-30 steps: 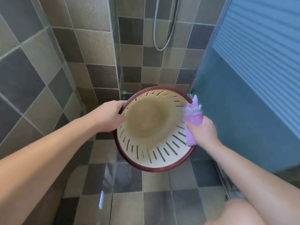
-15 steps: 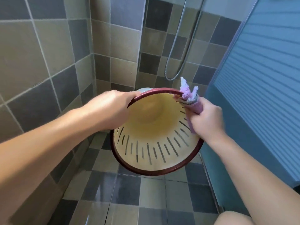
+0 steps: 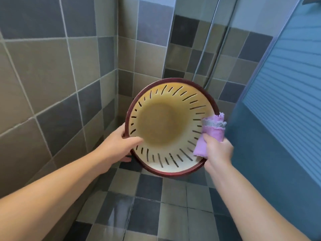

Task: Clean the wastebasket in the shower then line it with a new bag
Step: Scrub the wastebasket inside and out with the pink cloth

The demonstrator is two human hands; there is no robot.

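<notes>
Wastebasket (image 3: pixel 171 126) outer wall hidden behind its rim; left hand (image 3: pixel 119 144) fingers concealed beyond that rim; shower hose (image 3: pixel 207 51) cut off at the top edge.

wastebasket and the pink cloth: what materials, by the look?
Wastebasket: likely moulded plastic, cream, semi-gloss, with clean cut slots and a dark red rim; the bottom looks brown-stained. Pink cloth: soft textile, probably microfibre, matte, with a fuzzy grey-pink edge, bunched in the right hand.

Wastebasket (image 3: pixel 166 129) is tilted mouth-up toward the camera — left hand (image 3: pixel 119 145) grips its dark red rim, right hand (image 3: pixel 217 150) presses a folded purple cloth (image 3: pixel 211 136) against the slotted inner wall — above the tiled shower floor (image 3: pixel 156 206).
</notes>
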